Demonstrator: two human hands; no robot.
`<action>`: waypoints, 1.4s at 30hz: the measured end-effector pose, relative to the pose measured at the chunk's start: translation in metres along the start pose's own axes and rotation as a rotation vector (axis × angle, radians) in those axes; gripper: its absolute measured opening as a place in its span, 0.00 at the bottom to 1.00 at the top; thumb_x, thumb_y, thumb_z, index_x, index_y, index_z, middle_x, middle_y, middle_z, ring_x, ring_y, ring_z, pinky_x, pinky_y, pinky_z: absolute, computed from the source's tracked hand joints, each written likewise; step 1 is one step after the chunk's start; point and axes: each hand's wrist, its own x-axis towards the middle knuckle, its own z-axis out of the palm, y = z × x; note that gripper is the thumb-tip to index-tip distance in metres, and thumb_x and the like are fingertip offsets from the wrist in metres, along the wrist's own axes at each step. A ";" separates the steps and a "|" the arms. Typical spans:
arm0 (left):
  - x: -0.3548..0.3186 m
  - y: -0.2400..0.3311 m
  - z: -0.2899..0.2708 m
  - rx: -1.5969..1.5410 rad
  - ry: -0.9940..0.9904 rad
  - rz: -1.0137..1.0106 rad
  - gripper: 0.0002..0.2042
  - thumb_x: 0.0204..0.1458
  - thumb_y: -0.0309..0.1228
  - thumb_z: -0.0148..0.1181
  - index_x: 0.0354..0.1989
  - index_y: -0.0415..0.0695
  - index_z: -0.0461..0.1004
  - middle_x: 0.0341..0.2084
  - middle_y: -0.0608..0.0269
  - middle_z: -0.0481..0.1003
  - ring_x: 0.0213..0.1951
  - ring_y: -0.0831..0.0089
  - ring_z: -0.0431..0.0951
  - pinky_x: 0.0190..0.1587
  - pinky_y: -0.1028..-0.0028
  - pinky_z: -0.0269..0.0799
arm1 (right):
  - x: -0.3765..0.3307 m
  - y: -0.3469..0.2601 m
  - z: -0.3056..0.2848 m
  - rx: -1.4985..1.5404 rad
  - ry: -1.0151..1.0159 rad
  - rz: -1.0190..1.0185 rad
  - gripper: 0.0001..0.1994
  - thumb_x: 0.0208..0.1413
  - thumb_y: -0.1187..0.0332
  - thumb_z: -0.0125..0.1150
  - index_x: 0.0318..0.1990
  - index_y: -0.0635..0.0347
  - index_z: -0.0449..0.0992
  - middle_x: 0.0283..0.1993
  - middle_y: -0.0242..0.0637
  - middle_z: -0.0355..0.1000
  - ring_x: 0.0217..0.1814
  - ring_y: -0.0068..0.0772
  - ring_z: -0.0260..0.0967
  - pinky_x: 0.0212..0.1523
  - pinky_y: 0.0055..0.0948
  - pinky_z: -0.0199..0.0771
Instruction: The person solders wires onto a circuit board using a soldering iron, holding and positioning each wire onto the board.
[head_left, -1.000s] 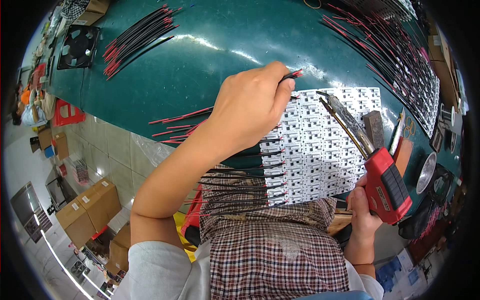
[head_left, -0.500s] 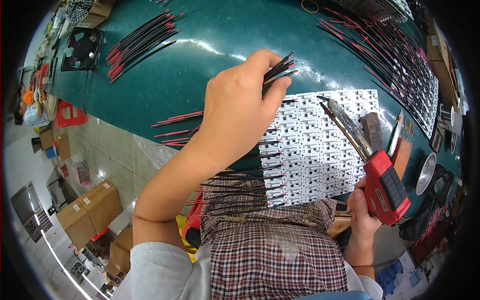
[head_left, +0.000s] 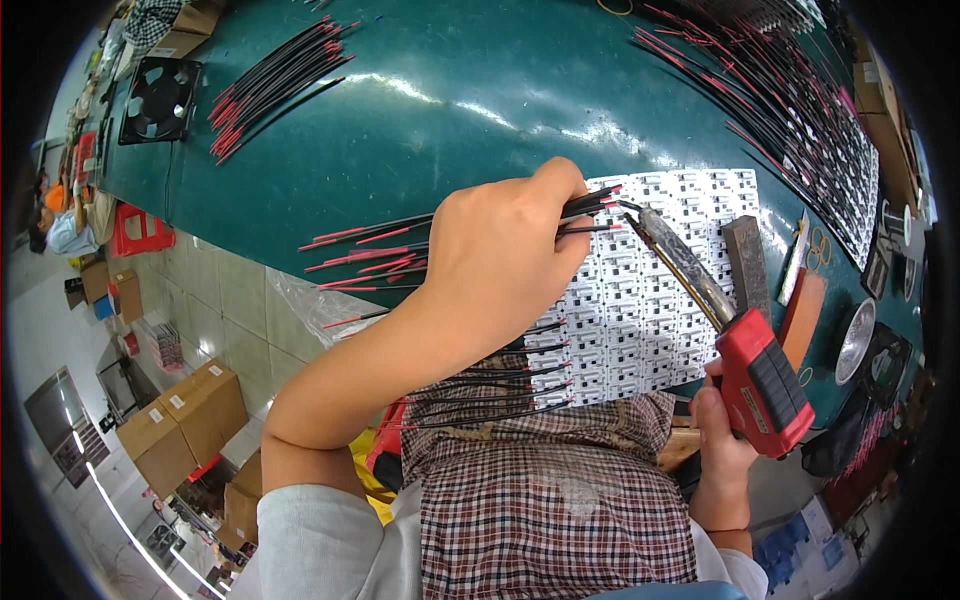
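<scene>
My left hand point(head_left: 500, 245) is closed round a small bundle of black wires point(head_left: 592, 203), over the upper left part of a white circuit board panel point(head_left: 665, 320). The wire ends point right, close to the tip of a red and black soldering gun point(head_left: 765, 385). My right hand point(head_left: 725, 435) grips that gun by its handle from below. Whether tip and wires touch, I cannot tell. Along the panel's left edge lie several black wires point(head_left: 490, 375), their red ends pointing left; my left hand and forearm hide part of them.
A pile of wires point(head_left: 280, 90) and a black fan point(head_left: 160, 98) are on the green table point(head_left: 420, 140) at far left. Right of the panel are a dark block point(head_left: 746, 265), a brown block point(head_left: 803, 318) and a metal bowl point(head_left: 855, 340). A second wired panel point(head_left: 850, 200) lies at far right.
My left hand has moved nearer and slightly right with the bundle, bringing the wire ends over the panel beside the soldering gun's tip. The gun has shifted slightly.
</scene>
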 end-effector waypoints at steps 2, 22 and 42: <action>-0.001 -0.003 0.004 0.011 0.027 0.033 0.07 0.47 0.28 0.69 0.33 0.41 0.78 0.25 0.56 0.81 0.26 0.63 0.83 0.28 0.70 0.75 | 0.000 -0.001 0.001 -0.004 -0.031 0.017 0.14 0.56 0.79 0.66 0.50 0.68 0.74 0.35 0.35 0.73 0.25 0.18 0.67 0.24 0.20 0.65; 0.002 -0.008 0.009 0.016 0.059 0.090 0.06 0.46 0.25 0.68 0.28 0.38 0.76 0.24 0.57 0.81 0.26 0.65 0.83 0.28 0.71 0.76 | 0.016 -0.004 0.005 -0.041 -0.127 -0.018 0.11 0.51 0.76 0.70 0.41 0.64 0.79 0.33 0.34 0.76 0.31 0.25 0.72 0.33 0.29 0.72; 0.013 -0.013 -0.004 -0.020 -0.081 0.107 0.08 0.48 0.30 0.69 0.32 0.39 0.80 0.25 0.53 0.79 0.27 0.58 0.80 0.31 0.65 0.73 | 0.009 0.009 -0.005 -0.082 -0.185 -0.125 0.14 0.54 0.80 0.67 0.48 0.65 0.76 0.36 0.33 0.74 0.28 0.17 0.68 0.27 0.20 0.67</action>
